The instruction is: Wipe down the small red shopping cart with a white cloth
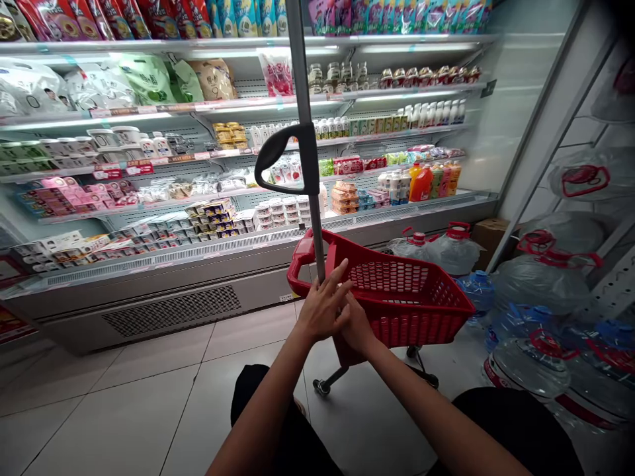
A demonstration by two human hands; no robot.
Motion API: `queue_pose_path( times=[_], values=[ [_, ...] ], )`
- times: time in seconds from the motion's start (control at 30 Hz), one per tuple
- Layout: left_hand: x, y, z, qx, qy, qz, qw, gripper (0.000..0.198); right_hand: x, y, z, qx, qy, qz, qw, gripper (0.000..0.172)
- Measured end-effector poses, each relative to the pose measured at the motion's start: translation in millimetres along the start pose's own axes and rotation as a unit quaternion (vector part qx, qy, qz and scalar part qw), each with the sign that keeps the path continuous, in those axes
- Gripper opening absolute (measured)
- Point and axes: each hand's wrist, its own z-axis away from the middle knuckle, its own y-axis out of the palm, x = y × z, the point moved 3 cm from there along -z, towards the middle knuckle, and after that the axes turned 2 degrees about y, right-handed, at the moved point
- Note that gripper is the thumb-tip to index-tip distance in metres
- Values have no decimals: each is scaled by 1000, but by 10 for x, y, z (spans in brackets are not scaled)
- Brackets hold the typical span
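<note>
My left hand (pixel 321 309) lies at the near end of a red shopping basket cart (pixel 411 316), just below the grey pole (pixel 313 228). Its fingers are stretched out and somewhat apart, with no held thing showing. Against it, partly behind it, is my right hand (pixel 356 322), whose fingers are mostly hidden. Whether either hand presses on the cart's rim is unclear. A dark loop handle (pixel 278 158) sticks out from the pole above my hands. The visible inside of the basket shows only its slotted red walls.
A lit refrigerated display (pixel 198 172) with several shelves of packaged goods runs along the front. Large water bottles (pixel 528 360) stand on the right, close to the cart, near a cardboard box (pixel 489 235). Pale floor tiles (pixel 133 410) lie below; my dark-clothed legs flank the hands.
</note>
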Motion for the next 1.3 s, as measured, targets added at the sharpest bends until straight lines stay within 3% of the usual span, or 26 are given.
queue_pose_path(
  times=[0.1, 0.23, 0.37, 0.57, 0.73, 0.87, 1.07, 1.3],
  values=[
    [-40, 81, 13, -27, -31, -65, 997, 63, -147, -232, 73, -1, -27, 9, 1000, 53],
    [-77, 251, 36, -35, -70, -106, 991, 72, -430, -546, 196, 43, -27, 63, 997, 52],
    [-32, 332, 54, -39, -87, -115, 989, 76, -612, -701, 298, 53, -17, 119, 991, 57],
    [43, 284, 152, -46, -113, -127, 984, 72, -488, -665, 300, 68, -45, 120, 989, 62],
    [95, 219, 258, -67, -157, -127, 977, 71, -337, -685, 34, 88, -11, 18, 996, 55],
    [127, 234, 276, -90, -172, -124, 973, 80, -184, -428, -345, 56, -38, -7, 998, 55],
    [198, 359, 323, -80, -123, -96, 985, 86, -133, 312, -601, 178, -127, 28, 975, 46],
    [370, 395, 392, -56, -105, -116, 986, 84, -425, 399, -890, 220, -229, 9, 948, 48]
  ],
)
